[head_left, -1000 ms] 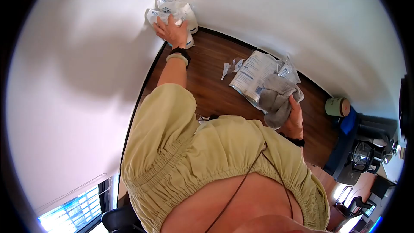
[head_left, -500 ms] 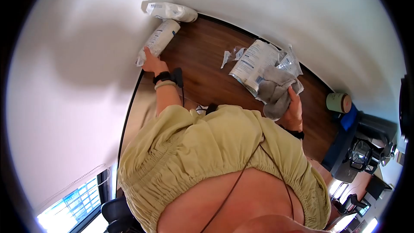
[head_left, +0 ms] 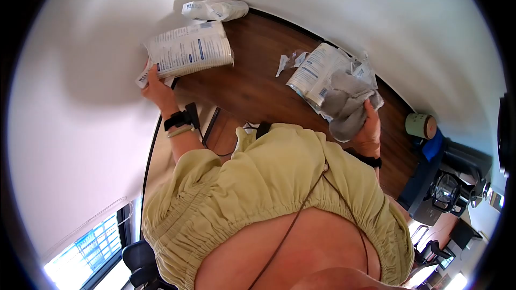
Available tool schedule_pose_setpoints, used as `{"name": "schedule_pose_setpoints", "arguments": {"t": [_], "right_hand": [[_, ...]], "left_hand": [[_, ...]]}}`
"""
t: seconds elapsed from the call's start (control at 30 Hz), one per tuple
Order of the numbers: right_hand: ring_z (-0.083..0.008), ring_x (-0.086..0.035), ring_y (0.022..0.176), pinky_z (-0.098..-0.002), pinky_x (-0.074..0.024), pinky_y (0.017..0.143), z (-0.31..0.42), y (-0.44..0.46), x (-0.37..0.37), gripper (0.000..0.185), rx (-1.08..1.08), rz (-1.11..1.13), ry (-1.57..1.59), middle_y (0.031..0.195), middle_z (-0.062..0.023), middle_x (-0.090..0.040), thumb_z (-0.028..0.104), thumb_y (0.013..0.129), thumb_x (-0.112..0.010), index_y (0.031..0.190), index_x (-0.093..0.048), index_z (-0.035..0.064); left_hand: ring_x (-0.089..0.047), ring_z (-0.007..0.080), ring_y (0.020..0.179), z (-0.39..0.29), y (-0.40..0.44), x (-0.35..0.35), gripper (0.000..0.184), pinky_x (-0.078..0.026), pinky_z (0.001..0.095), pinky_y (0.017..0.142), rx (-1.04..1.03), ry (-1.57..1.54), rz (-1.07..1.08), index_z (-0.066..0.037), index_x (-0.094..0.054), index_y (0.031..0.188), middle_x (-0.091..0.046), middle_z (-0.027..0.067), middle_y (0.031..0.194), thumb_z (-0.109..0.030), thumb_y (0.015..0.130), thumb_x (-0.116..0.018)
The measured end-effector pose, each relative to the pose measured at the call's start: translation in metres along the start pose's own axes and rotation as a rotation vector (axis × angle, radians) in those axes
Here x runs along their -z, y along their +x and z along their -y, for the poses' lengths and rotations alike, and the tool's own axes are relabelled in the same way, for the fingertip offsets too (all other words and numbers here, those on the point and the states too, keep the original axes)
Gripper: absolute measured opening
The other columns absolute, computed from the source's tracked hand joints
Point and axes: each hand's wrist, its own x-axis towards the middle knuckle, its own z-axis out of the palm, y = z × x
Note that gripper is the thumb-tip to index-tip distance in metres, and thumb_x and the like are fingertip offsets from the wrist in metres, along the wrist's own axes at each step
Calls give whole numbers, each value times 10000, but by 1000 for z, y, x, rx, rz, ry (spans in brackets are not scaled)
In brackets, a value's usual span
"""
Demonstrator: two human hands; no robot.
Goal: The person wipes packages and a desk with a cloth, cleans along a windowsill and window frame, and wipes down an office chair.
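Your left hand (head_left: pixel 158 90) grips the end of a white printed package (head_left: pixel 193 49) at the counter's (head_left: pixel 255 67) left edge, near a second package (head_left: pixel 216 9) in the back-left corner, while your right hand (head_left: pixel 368 131) clasps a grey cloth (head_left: pixel 345 104) near a third package (head_left: pixel 313 72) by the back edge.

an indoor room with a coffee corner; office or home, hard to say
a dark wood counter (head_left: pixel 252 83) fits into a corner of white walls (head_left: pixel 349 5). by its right end are a green canister (head_left: pixel 418 125) and what looks like a coffee maker (head_left: pixel 446 190) with a glass carafe. past its near left corner show a gridded window (head_left: pixel 88 249) and a black chair (head_left: pixel 140 263).
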Motion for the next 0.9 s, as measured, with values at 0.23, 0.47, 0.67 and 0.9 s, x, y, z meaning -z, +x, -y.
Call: {"name": "schedule_pose_setpoints", "arguments": {"t": [0.23,0.47,0.67,0.9], "right_hand": [[-222,-587,979,-328,-456,866,65,7,-86,253,407,-212,-75,1096,-90,-614,49,874,-601,1124,-592,8],[-325,-515,1111,-467,-347,1014,40,43,-136,342,795,176,-1375,1107,-114,-605,146,675,-706,1001,-671,49],[-276,-327,1346,-549,-192,1104,4,18,-162,378,1017,496,-1624,1288,-49,-530,218,718,-605,1090,-665,185],[-278,-306,1369,-490,-245,1100,56,74,-135,648,889,23,-1379,1431,-62,-416,30,760,-565,1365,-466,239]], "left_hand": [[-581,264,1048,-24,-50,-64,479,-478,359,910,183,-363,437,74,-466,1276,-579,195,1155,-41,816,-539],[-601,185,947,23,-159,-153,295,-492,302,836,531,-249,703,-12,-549,1154,-616,96,1043,-146,898,-489],[-599,206,901,0,-165,-165,251,-495,325,810,290,136,1102,-12,-547,1103,-600,96,1021,-193,936,-503],[-534,268,1142,37,-151,-154,430,-443,375,986,316,-202,1171,5,-458,1289,-537,158,1248,-267,955,-458]]}}
